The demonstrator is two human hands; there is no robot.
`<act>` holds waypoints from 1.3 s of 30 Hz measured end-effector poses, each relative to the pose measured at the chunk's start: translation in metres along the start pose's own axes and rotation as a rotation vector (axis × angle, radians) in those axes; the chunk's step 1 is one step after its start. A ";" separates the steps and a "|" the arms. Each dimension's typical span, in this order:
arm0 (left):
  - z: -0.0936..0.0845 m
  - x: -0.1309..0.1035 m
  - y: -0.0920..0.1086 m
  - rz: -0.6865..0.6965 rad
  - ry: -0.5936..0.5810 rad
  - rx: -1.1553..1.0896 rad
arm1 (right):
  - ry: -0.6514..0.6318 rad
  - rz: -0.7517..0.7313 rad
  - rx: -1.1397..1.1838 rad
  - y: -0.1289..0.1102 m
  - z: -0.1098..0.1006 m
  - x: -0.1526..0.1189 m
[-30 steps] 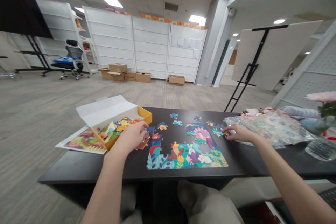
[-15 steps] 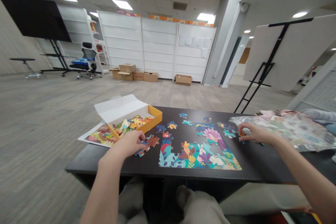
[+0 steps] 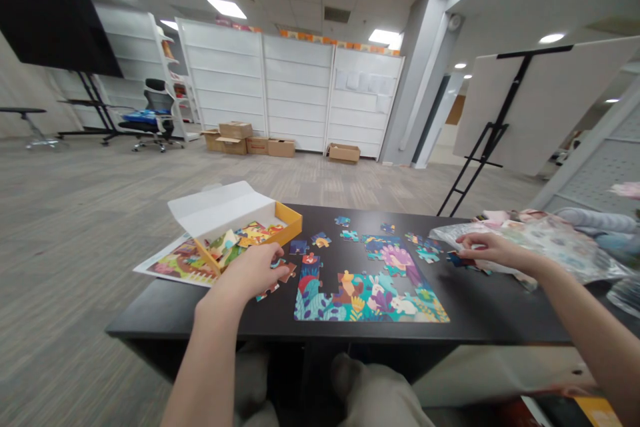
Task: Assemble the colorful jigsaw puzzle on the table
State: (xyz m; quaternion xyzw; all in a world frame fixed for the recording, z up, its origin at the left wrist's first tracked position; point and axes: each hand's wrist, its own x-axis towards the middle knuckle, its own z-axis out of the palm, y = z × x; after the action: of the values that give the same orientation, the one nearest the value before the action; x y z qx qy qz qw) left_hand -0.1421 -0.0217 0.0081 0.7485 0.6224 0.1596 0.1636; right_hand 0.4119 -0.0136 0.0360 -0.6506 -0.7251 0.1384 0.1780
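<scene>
A partly joined jigsaw (image 3: 370, 297) lies on the dark table, with animals, plants and gaps inside it. My left hand (image 3: 257, 270) rests over loose brown and blue pieces (image 3: 286, 271) left of the jigsaw, fingers curved; what its fingertips hold, if anything, is hidden. At the right, beside a clear plastic bag, my right hand (image 3: 483, 248) has thumb and fingers pinched on a dark blue puzzle piece (image 3: 457, 259). Other loose pieces lie behind the jigsaw, such as an orange one (image 3: 321, 239) and a teal one (image 3: 349, 235).
An open yellow box (image 3: 290, 223) with colourful pieces stands at the table's back left, over a picture sheet (image 3: 167, 263). Plastic-wrapped fabric (image 3: 565, 247) covers the right side. The table's front edge (image 3: 280, 337) runs before my knees.
The view has shifted slightly to the right. My left hand has moved a little right over the loose pieces. My right hand has lowered its fingertips, and the piece there now shows dark blue.
</scene>
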 end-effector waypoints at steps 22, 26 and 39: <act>0.033 0.038 0.053 0.230 0.035 -0.584 | -0.401 -0.264 0.693 -0.156 0.096 0.081; 0.040 0.041 0.067 0.255 0.011 -0.618 | -0.575 -0.378 0.724 -0.181 0.125 0.092; 0.073 0.049 0.075 0.256 -0.044 -0.495 | -0.555 -0.368 0.914 -0.174 0.157 0.093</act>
State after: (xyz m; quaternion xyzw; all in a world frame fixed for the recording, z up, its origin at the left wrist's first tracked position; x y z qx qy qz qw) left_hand -0.0351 0.0098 -0.0220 0.7617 0.4611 0.3099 0.3335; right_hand 0.1792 0.0639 -0.0225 -0.3094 -0.7125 0.5709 0.2656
